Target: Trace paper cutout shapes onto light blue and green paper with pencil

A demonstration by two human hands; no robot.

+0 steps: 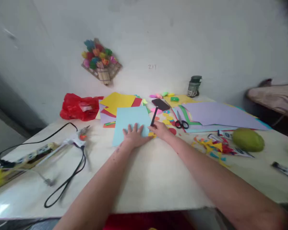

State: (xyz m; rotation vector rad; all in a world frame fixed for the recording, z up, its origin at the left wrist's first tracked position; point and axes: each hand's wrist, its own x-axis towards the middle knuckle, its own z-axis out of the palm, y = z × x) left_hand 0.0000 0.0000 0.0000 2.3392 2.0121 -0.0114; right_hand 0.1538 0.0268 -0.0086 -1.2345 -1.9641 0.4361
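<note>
A light blue sheet of paper [132, 115] lies in front of me, with my left hand [134, 138] flat on its lower part, fingers spread. My right hand [159, 129] is closed at the sheet's right edge. From its fingers rises a slim black pen-like stick [154, 115]; its lower end is hidden. Beyond the stick lies a dark flat rectangular thing [160, 104]. Small yellow paper pieces [152, 134] show between my hands. To the right of the right hand are a red paper circle [172, 131] and black-handled scissors [181, 124].
A glue gun [79, 137] with looping cable and a power strip [36, 155] lie left. Behind are a red plastic bag [73, 108] and yellow sheets [117, 99]. Purple paper [213, 113], paper scraps [210, 147], tubes and a green fruit [248, 139] lie right.
</note>
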